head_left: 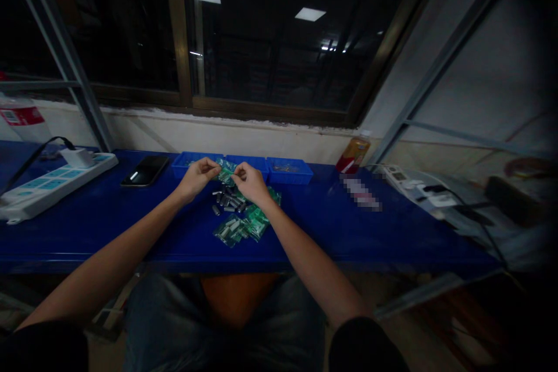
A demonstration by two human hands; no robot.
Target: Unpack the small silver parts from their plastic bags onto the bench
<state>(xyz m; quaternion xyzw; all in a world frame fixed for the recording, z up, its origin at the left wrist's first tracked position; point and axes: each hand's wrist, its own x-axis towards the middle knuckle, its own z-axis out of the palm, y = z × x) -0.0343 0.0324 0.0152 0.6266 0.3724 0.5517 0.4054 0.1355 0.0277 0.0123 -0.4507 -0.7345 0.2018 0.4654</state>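
Between my two hands a small clear-and-green plastic bag (pixel 226 168) is held up above the table. My left hand (pixel 198 179) pinches its left edge with thumb and fingertips. On the other side my right hand (pixel 251 181) grips its right edge the same way. Under the hands lies a loose pile of small dark metal cylinders (pixel 230 202). Nearer to me are filled plastic bags (pixel 233 228) with pale cylinders showing inside. Green plastic bags (pixel 258 220) lie beside them, partly behind my right wrist. What the held bag contains is too small to make out.
Blue plastic bins (pixel 290 171) stand in a row along the back of the blue table (pixel 174 232). A black phone (pixel 145 171) and a white power strip (pixel 56 186) lie to the left. A drink bottle (pixel 354 154) stands at the back right, near a second power strip (pixel 414 192).
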